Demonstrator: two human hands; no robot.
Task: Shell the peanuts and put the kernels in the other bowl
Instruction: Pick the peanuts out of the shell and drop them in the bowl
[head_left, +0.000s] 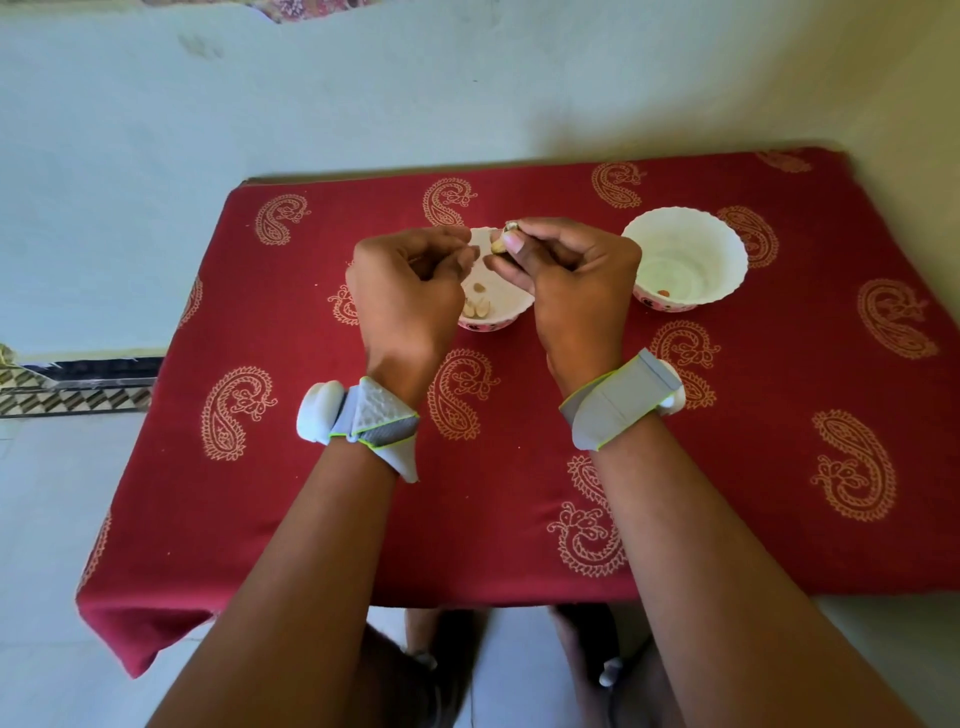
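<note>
My right hand pinches a peanut between thumb and fingers, its shell cracked at the top. My left hand hovers just to its left with fingers curled; I cannot see anything held in it. Both hands are above a white bowl that holds a few peanut pieces. A second white scalloped bowl stands to the right with one small reddish kernel at its bottom.
The bowls stand on a table under a red paisley cloth. A pale wall rises behind the table. Grey bands wrap both wrists. My feet show below the table's near edge.
</note>
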